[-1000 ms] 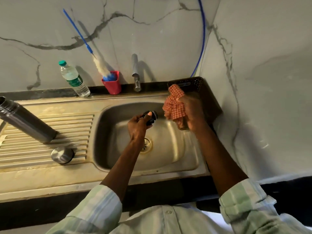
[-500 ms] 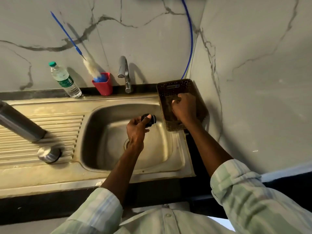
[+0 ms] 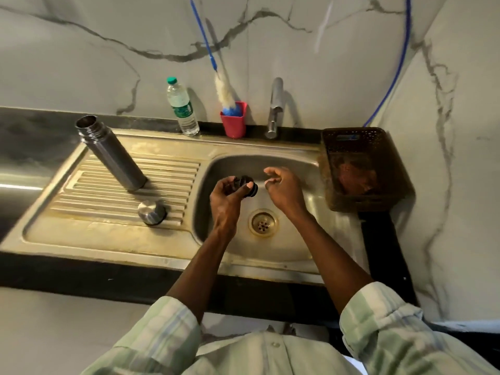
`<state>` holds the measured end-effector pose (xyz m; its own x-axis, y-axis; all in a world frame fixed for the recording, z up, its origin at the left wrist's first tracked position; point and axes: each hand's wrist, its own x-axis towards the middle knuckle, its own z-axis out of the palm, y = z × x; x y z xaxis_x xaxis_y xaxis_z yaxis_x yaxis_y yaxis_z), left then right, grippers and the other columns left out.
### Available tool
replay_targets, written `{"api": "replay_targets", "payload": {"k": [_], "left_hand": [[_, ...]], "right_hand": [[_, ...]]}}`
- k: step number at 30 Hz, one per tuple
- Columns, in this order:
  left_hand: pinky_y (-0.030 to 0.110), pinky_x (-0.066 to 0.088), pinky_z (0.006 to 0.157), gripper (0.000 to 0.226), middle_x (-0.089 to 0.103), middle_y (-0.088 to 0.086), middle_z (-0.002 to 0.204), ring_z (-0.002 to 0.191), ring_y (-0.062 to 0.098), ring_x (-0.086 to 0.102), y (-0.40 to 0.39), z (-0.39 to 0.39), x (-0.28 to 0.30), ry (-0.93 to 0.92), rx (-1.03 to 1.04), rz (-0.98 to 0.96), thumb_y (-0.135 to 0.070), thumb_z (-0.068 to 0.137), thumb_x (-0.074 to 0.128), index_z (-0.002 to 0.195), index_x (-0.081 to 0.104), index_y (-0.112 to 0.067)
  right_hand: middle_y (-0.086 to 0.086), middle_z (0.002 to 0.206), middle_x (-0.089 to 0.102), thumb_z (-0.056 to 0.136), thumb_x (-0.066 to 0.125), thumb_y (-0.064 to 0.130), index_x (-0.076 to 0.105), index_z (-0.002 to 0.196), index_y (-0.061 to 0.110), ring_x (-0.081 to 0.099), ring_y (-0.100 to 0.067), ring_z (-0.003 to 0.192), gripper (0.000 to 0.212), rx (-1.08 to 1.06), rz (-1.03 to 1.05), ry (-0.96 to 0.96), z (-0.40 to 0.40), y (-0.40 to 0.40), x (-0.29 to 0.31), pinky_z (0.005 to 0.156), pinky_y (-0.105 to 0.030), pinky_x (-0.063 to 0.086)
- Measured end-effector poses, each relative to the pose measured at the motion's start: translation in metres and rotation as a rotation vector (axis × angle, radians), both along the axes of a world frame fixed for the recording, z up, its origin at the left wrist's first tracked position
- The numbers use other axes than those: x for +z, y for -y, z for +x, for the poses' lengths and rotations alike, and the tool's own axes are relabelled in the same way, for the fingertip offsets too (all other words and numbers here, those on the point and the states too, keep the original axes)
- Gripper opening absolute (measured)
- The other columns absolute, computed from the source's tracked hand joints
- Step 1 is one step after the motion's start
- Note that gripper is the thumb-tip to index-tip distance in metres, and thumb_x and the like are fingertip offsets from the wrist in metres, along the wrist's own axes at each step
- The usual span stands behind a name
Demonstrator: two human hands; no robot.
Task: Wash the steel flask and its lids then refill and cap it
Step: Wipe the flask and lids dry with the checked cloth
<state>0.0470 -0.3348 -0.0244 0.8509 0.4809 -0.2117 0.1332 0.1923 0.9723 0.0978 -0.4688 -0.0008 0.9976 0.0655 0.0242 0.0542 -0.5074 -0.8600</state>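
The steel flask [image 3: 112, 154] stands uncapped on the ribbed drainboard [image 3: 81, 201], left of the sink basin [image 3: 297, 239]. Its steel outer cap [image 3: 151, 212] sits on the drainboard in front of it. Over the basin, my left hand [image 3: 226, 200] pinches the small black inner lid [image 3: 247, 185] between thumb and fingers. My right hand [image 3: 282, 186] hovers just right of the lid, fingers loosely curled and holding nothing.
A tap [image 3: 274, 108] rises behind the basin. A red cup [image 3: 234, 120] holds a bottle brush [image 3: 216, 74], beside a plastic water bottle [image 3: 181, 106]. A brown perforated basket [image 3: 362, 169] with a red cloth inside sits right of the basin. The drain [image 3: 263, 222] lies below my hands.
My right hand put the red checked cloth into the basket, then came back over the basin beside the black lid. My left hand kept holding the lid.
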Motion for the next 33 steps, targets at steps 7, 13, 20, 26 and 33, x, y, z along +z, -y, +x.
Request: {"api": "replay_targets", "payload": {"k": [7,13,20,26,33], "left_hand": [[0.034,0.056,0.088,0.039,0.075,-0.002,0.095,0.094,0.015,0.070,-0.145,-0.006,-0.003,0.028,0.069,0.180,-0.033,0.068,0.088,0.101,0.070,-0.022],[0.020,0.051,0.080,0.045,0.073,-0.001,0.100,0.097,0.016,0.069,-0.246,-0.007,-0.011,-0.101,0.046,0.321,-0.030,0.075,0.085,0.115,0.069,-0.015],[0.018,0.049,0.081,0.051,0.071,0.004,0.110,0.101,0.018,0.066,-0.295,-0.002,-0.018,-0.129,-0.162,0.537,-0.020,0.075,0.084,0.123,0.066,-0.016],[0.020,0.042,0.081,0.041,0.070,0.009,0.112,0.105,0.027,0.064,-0.302,0.004,-0.025,-0.172,-0.273,0.648,-0.010,0.081,0.077,0.121,0.066,-0.011],[0.010,0.037,0.076,0.049,0.070,0.012,0.116,0.108,0.026,0.064,-0.302,0.003,-0.034,-0.170,-0.292,0.646,-0.010,0.078,0.082,0.124,0.065,-0.010]], "right_hand": [[-0.001,0.099,0.074,0.094,0.061,0.018,0.074,0.104,0.011,0.066,-0.011,0.089,0.018,0.039,0.075,-0.080,-0.011,-0.141,-0.021,0.077,-0.023,0.049],[-0.004,0.066,0.068,0.100,0.053,0.030,0.070,0.095,0.006,0.059,-0.007,0.054,0.029,0.022,0.151,-0.108,-0.010,-0.239,-0.036,0.053,-0.020,0.045],[-0.005,0.064,0.063,0.096,0.052,0.049,0.064,0.073,0.006,0.060,-0.025,0.065,0.050,-0.135,0.040,-0.137,-0.007,-0.283,-0.053,0.065,-0.040,0.050],[0.002,0.084,0.071,0.089,0.062,0.021,0.065,0.078,0.026,0.068,-0.020,0.082,0.012,-0.118,0.074,-0.174,-0.009,-0.290,-0.058,0.078,-0.039,0.055],[0.002,0.071,0.065,0.090,0.060,0.013,0.063,0.076,0.020,0.065,-0.021,0.073,0.016,-0.097,0.058,-0.194,-0.015,-0.283,-0.055,0.067,-0.030,0.050]]}}
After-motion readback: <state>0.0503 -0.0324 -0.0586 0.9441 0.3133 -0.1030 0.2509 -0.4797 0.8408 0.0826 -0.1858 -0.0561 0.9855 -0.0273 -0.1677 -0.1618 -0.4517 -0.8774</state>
